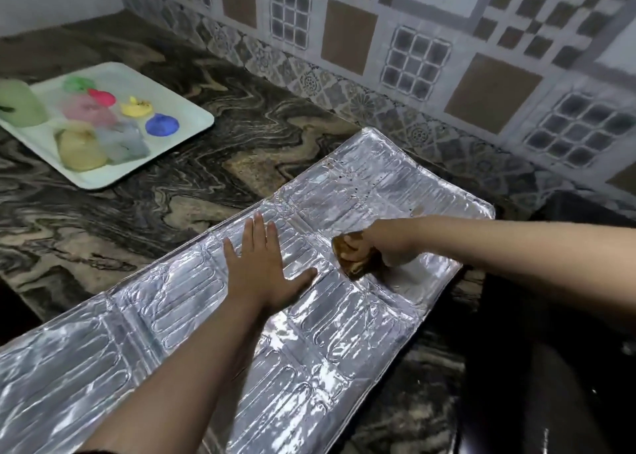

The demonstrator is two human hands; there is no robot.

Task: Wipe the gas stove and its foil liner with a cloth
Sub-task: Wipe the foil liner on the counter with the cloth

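Observation:
A long embossed silver foil liner (172, 333) lies diagonally across the marbled counter. My left hand (263, 267) presses flat on its middle, fingers straight and spread. Just to the right, my right hand (385, 243) grips a bunched brown cloth (351, 254) and holds it down on the foil. Dark specks and a brown stain mark the far end of the foil near the wall. A black glossy surface (550, 367), probably the gas stove, fills the lower right.
A pale tray (186, 109) with several small coloured containers and lids stands at the back left of the marbled counter (206, 185). A patterned tiled wall (447, 58) runs along the back, close behind the foil's far end.

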